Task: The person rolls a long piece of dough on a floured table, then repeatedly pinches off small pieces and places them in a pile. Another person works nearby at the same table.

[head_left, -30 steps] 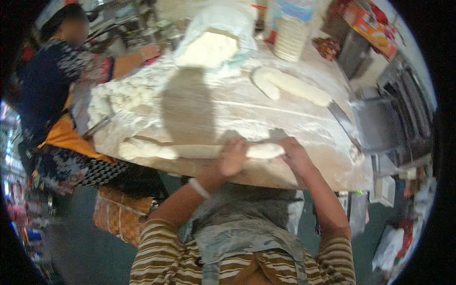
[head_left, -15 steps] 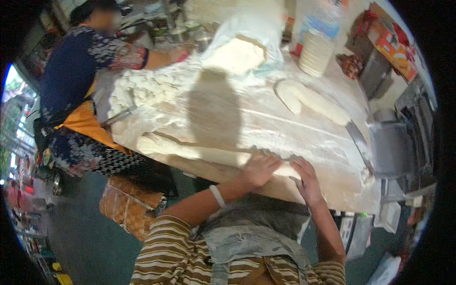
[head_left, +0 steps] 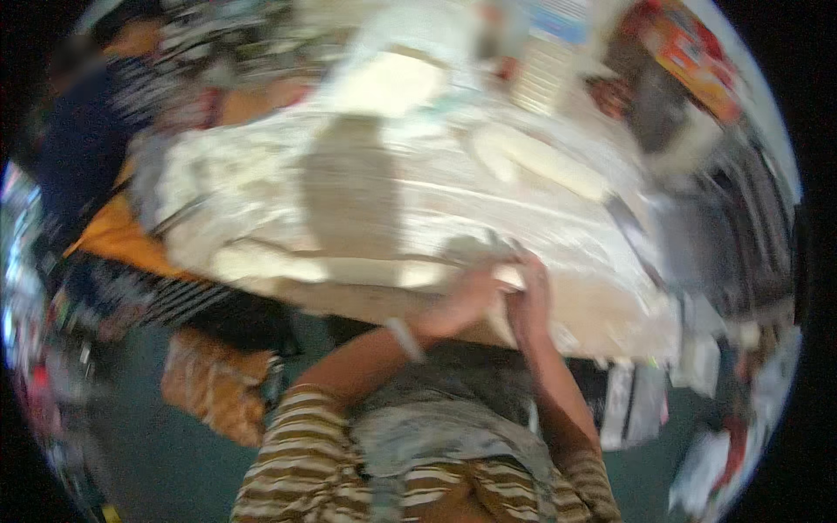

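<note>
A long pale dough rope (head_left: pixel 349 268) lies along the near edge of the floured wooden table (head_left: pixel 602 322). My left hand (head_left: pixel 471 295) is closed over its right-hand part. Just beside it, my right hand (head_left: pixel 528 296) has its fingers curled round the rope's right end, and a bit of dough shows between the two hands. Motion blurs the fingers. Beyond them a second, thicker dough roll (head_left: pixel 558 166), bent at its left end, rests on the flour. A knife-like metal blade (head_left: pixel 632 227) lies at that roll's right end.
Many small dough pieces (head_left: pixel 218 170) lie at the far left, near a co-worker (head_left: pixel 96 131) reaching over the table. At the back sit a big dough lump (head_left: pixel 392 83) and a plastic bottle (head_left: pixel 545 70). A woven basket (head_left: pixel 214 379) stands below the left edge.
My hands have drawn together at the dough rope's right end, the right one moving in toward the left. The whole view has shifted and blurred.
</note>
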Demonstrator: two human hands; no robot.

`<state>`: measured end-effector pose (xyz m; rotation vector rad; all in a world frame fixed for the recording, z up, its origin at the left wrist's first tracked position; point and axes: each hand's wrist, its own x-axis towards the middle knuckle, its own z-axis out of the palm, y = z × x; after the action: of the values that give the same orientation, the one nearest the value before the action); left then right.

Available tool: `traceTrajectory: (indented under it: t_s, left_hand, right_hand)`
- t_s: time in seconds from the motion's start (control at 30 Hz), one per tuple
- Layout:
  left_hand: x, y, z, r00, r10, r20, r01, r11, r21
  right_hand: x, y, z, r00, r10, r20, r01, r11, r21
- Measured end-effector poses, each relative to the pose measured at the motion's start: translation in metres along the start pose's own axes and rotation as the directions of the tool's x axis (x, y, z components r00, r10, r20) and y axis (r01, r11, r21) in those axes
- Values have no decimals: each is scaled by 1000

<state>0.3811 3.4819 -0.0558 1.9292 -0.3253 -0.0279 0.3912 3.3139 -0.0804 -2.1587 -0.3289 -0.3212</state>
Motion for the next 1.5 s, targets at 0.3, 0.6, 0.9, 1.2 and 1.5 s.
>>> traceTrajectory:
  t_s: [0.3, 0.6, 0.9, 1.2, 1.5]
  left_hand:
    - [14, -48, 44, 976, 201, -77, -154, 901, 406]
    - [25, -51, 67, 970, 184, -159, -61, 817, 574]
    - [5, -50, 38, 947, 291, -138, -210, 882, 421]
    - [-31, -55, -50, 989, 132, 63, -139, 715, 685]
    - [-33, -23, -55, 974, 223, -51, -167, 845, 508]
  right_hand:
    - [8, -1, 19, 931, 363, 46, -300, 686, 662]
    - [31, 12, 18, 899, 422, 113, -342, 519, 783]
    - [66, -112, 10, 775, 397, 491, -615, 301, 729]
    - [61, -23, 16, 905, 385, 179, -394, 601, 695]
    - [20, -69, 75, 890, 416, 188, -385, 464, 798]
